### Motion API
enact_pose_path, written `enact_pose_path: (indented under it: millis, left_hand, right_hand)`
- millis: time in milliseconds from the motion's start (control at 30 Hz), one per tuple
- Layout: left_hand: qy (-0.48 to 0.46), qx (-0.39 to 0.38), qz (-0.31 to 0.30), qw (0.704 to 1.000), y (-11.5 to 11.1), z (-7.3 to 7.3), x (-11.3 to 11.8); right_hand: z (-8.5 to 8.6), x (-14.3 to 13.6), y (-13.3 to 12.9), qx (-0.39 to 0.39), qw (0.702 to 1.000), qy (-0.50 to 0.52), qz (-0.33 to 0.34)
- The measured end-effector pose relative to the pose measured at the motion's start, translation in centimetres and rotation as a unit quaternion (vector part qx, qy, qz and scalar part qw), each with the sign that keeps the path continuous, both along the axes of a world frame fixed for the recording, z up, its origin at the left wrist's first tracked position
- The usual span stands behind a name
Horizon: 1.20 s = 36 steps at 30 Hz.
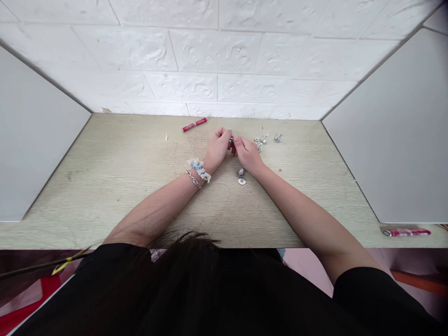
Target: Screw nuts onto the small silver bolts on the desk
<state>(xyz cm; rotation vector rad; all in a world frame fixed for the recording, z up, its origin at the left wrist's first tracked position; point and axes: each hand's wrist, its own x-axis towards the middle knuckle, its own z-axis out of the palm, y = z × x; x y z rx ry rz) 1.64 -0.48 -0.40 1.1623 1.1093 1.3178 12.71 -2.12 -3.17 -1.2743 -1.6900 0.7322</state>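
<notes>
My left hand point(217, 148) and my right hand point(248, 151) meet above the middle of the table, fingers closed. Between their fingertips is a small shiny metal piece point(231, 139), mostly hidden by the thumbs and fingers; its exact kind does not show. Just below the hands a bolt with a nut point(241, 172) stands on the tabletop, close to a flat round washer point(241, 181). Beyond my right hand are a bolt with a washer point(264, 139), a second such bolt point(278, 137), a small nut point(256, 139) and another bolt point(259, 147) partly covered by the hand.
A red marker-like tube point(194, 124) lies near the white brick wall point(196, 51). Another red tube point(406, 232) is at the front right edge of the wooden table point(115, 186). Grey panels point(395, 121) flank both sides. A white scrap point(166, 137) lies at the left.
</notes>
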Motion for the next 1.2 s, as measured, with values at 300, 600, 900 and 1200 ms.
enact_pose_path:
  millis: [300,600,900,1200]
  left_hand:
    - [-0.001,0.0,-0.01,1.0,0.36,-0.45,-0.05]
    - [0.014,0.021,-0.004,1.0,0.21,-0.37,-0.04]
    - [0.058,0.034,-0.008,0.998,0.45,-0.62,-0.03]
    - [0.095,0.043,-0.006,0.995,0.6,-0.65,-0.03]
  right_hand:
    - [0.65,-0.53,-0.44,-0.028,0.999,0.003,-0.032]
    - [0.58,-0.19,-0.32,-0.01,0.999,-0.032,-0.001]
    - [0.69,-0.22,-0.31,-0.006,0.999,-0.046,-0.005]
    - [0.7,-0.36,-0.3,-0.001,0.995,-0.098,-0.009]
